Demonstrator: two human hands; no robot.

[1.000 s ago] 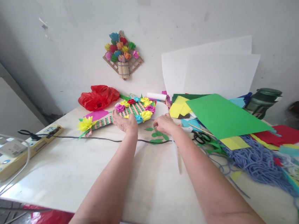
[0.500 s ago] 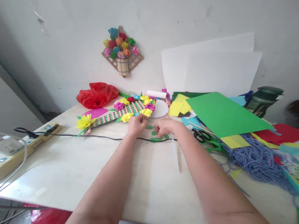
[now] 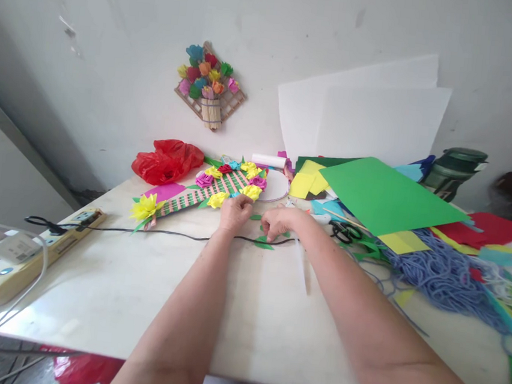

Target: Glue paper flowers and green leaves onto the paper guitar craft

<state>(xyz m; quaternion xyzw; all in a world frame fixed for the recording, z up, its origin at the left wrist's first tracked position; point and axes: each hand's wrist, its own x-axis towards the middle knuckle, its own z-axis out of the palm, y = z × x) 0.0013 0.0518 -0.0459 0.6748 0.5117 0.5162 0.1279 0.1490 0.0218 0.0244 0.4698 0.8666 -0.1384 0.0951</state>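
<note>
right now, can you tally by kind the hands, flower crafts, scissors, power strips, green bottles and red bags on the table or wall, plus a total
Hands: 2 (left hand, right hand)
Flower crafts: 2 (table craft, wall craft)
Scissors: 1
Power strip: 1
Green bottle: 1
Red bag: 1
Total: 8

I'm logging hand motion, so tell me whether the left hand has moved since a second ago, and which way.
Yes. Judged against the power strip, the left hand has moved right, farther from the strip.

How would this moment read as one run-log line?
left hand: at flowered craft piece | right hand: by green leaf cutouts | grips: unclear | nearby: black cord, blue yarn
</note>
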